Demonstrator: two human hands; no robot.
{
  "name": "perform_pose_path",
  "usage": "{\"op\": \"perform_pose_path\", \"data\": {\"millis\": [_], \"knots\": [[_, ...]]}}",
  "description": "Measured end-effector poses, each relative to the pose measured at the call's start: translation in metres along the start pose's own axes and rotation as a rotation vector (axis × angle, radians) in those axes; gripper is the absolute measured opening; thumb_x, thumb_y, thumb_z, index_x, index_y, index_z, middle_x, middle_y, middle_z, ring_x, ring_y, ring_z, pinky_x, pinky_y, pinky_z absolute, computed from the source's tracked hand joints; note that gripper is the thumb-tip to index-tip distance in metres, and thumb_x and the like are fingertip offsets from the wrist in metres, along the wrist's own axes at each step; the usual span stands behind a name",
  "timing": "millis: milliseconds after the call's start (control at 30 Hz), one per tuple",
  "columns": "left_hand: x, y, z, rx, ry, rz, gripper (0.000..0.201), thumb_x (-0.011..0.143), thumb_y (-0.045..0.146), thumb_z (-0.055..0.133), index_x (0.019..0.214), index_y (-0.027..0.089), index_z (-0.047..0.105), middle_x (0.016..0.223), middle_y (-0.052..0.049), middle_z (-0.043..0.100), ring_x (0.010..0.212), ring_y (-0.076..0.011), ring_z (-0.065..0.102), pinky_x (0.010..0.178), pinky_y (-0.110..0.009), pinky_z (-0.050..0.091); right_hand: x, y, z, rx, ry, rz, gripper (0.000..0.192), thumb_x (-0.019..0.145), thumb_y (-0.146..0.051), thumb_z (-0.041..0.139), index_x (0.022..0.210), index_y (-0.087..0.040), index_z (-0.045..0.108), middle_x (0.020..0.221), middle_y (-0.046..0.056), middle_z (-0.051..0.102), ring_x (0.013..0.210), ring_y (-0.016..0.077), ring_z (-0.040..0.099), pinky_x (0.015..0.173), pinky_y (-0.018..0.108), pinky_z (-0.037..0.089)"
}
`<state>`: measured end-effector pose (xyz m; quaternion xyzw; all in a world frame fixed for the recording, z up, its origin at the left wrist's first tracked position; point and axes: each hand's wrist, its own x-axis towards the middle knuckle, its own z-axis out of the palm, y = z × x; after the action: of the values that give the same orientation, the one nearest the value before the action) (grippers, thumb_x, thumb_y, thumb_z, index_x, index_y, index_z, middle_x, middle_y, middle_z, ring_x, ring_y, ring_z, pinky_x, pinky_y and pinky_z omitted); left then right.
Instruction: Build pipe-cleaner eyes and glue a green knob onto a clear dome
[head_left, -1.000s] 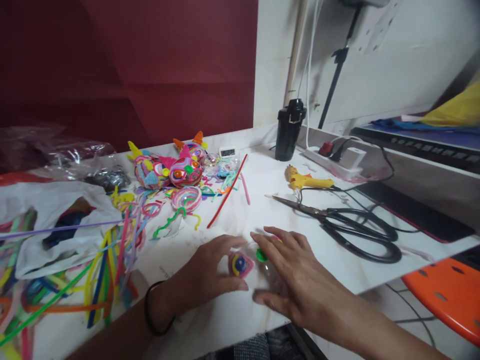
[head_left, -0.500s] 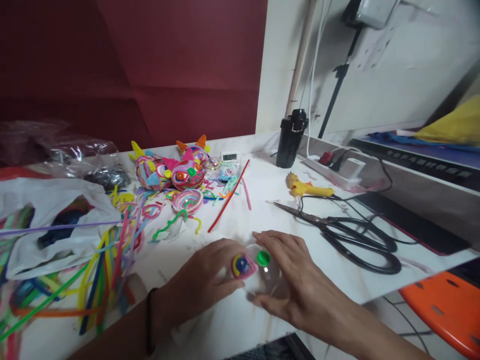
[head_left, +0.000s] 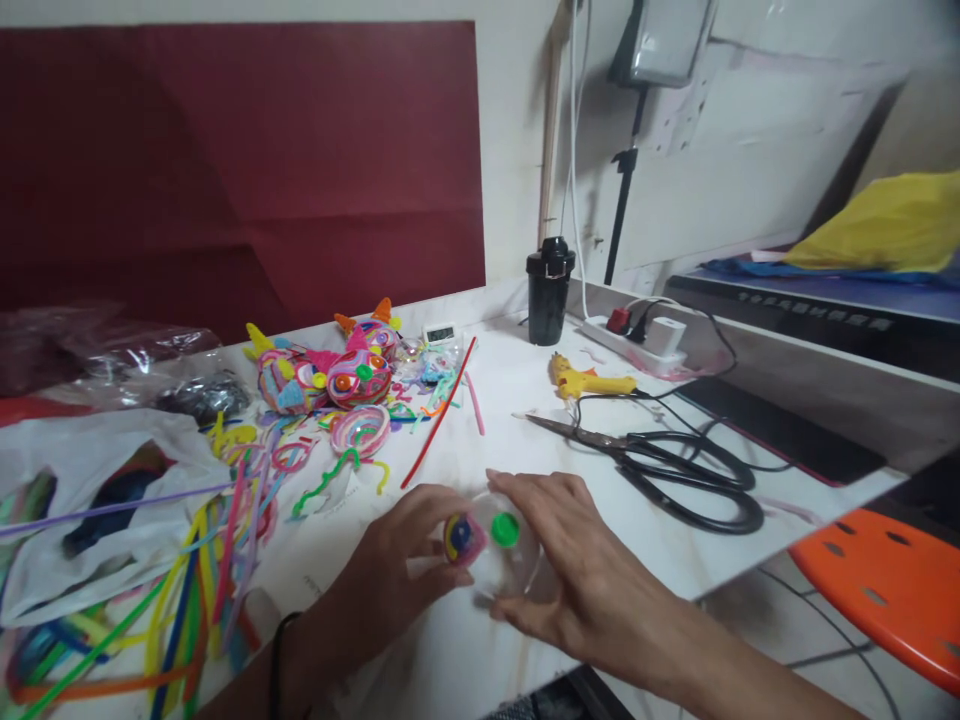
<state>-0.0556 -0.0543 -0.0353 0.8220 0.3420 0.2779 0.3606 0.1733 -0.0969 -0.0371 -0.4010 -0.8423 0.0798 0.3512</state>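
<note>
My right hand is wrapped around a clear plastic ball, which has a green disc on its near face. Pinched between the thumb and fingers of my left hand is a coiled pipe-cleaner eye, blue in the centre with yellow and pink round it. The eye is at the ball's left side, beside the green disc; whether the two touch I cannot tell. Part of the ball is hidden behind my right fingers.
Black-handled scissors and a yellow glue gun lie to the right, with a black cable. Several loose pipe cleaners and a white plastic bag cover the left. Finished colourful balls and a black cup stand behind.
The camera view has shifted, so the whole scene sits further left. My left hand has drawn the eye slightly away from the green disc. Both hands keep their holds.
</note>
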Motion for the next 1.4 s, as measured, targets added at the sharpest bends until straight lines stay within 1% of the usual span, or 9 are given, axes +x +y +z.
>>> {"op": "perform_pose_path", "data": {"millis": [100,233,367,467,633,833,1033,1200,1400], "knots": [[0.002,0.007,-0.002,-0.075,-0.003,-0.047,0.038,0.083,0.035,0.068,0.12,0.033,0.059,0.128,-0.005,0.052,0.111,-0.0211,0.058,0.079,-0.026,0.059,0.0,0.0,-0.001,0.012,0.005,-0.001,0.093,0.074,-0.029,0.074,0.144,-0.024,0.012,0.128,0.016,0.056,0.112,0.0337,0.052,0.094,0.058,0.035],[0.004,0.017,-0.008,-0.028,0.019,-0.059,0.039,0.08,0.035,0.071,0.118,0.033,0.061,0.125,-0.004,0.056,0.111,-0.0208,0.059,0.083,-0.025,0.058,0.004,0.0,-0.004,0.01,0.032,-0.017,0.092,0.075,-0.033,0.074,0.144,-0.025,0.013,0.13,0.015,0.055,0.113,0.0332,0.052,0.098,0.06,0.033],[0.006,0.024,-0.013,0.013,0.053,-0.036,0.041,0.078,0.037,0.073,0.117,0.03,0.062,0.124,-0.005,0.056,0.103,-0.0198,0.063,0.075,-0.023,0.06,0.007,0.001,-0.008,0.011,0.043,-0.048,0.092,0.075,-0.035,0.074,0.144,-0.025,0.014,0.128,0.014,0.058,0.109,0.0316,0.056,0.093,0.054,0.041],[0.006,0.028,-0.015,0.059,0.073,-0.034,0.04,0.078,0.039,0.072,0.116,0.028,0.062,0.125,-0.007,0.056,0.107,-0.0221,0.061,0.079,-0.027,0.06,0.009,0.003,-0.009,0.026,0.021,-0.04,0.092,0.076,-0.035,0.074,0.145,-0.026,0.014,0.133,0.014,0.055,0.112,0.0299,0.058,0.091,0.048,0.048],[0.01,0.035,-0.02,0.086,0.118,-0.024,0.04,0.077,0.034,0.073,0.116,0.028,0.063,0.127,-0.007,0.055,0.114,-0.0241,0.058,0.081,-0.028,0.06,0.013,0.008,-0.006,0.141,0.035,-0.049,0.087,0.077,-0.022,0.072,0.145,-0.028,0.018,0.143,0.013,0.046,0.13,0.0273,0.046,0.103,0.045,0.044],[0.016,0.039,-0.024,0.077,0.13,-0.018,0.041,0.076,0.028,0.074,0.116,0.028,0.064,0.126,-0.006,0.055,0.116,-0.0231,0.056,0.084,-0.026,0.058,0.021,0.005,-0.004,0.337,0.011,0.096,0.077,0.077,-0.02,0.069,0.142,-0.027,0.029,0.148,0.012,0.037,0.133,0.0277,0.041,0.099,0.045,0.048],[0.018,0.042,-0.025,0.172,0.139,0.041,0.04,0.079,0.026,0.071,0.118,0.026,0.063,0.125,-0.007,0.058,0.117,-0.023,0.055,0.086,-0.028,0.056,0.026,-0.009,-0.01,0.437,0.043,0.206,0.061,0.083,-0.046,0.064,0.135,-0.027,0.039,0.144,0.009,0.042,0.133,0.0259,0.04,0.107,0.046,0.04],[0.02,0.044,-0.026,0.351,0.186,0.157,0.036,0.08,0.023,0.071,0.115,0.022,0.064,0.12,-0.008,0.062,0.116,-0.022,0.056,0.1,-0.033,0.047,0.033,-0.014,-0.004,0.485,0.157,0.23,0.044,0.089,-0.044,0.055,0.128,-0.027,0.044,0.134,0.007,0.05,0.125,0.0212,0.048,0.098,0.038,0.047],[0.02,0.04,-0.028,0.379,0.185,0.21,0.042,0.078,0.017,0.071,0.118,0.023,0.062,0.121,-0.008,0.061,0.115,-0.022,0.056,0.099,-0.034,0.047,0.035,-0.012,0.004,0.511,0.218,0.228,0.037,0.091,-0.04,0.055,0.126,-0.03,0.048,0.131,0.003,0.052,0.122,0.018,0.049,0.094,0.032,0.048]]}}
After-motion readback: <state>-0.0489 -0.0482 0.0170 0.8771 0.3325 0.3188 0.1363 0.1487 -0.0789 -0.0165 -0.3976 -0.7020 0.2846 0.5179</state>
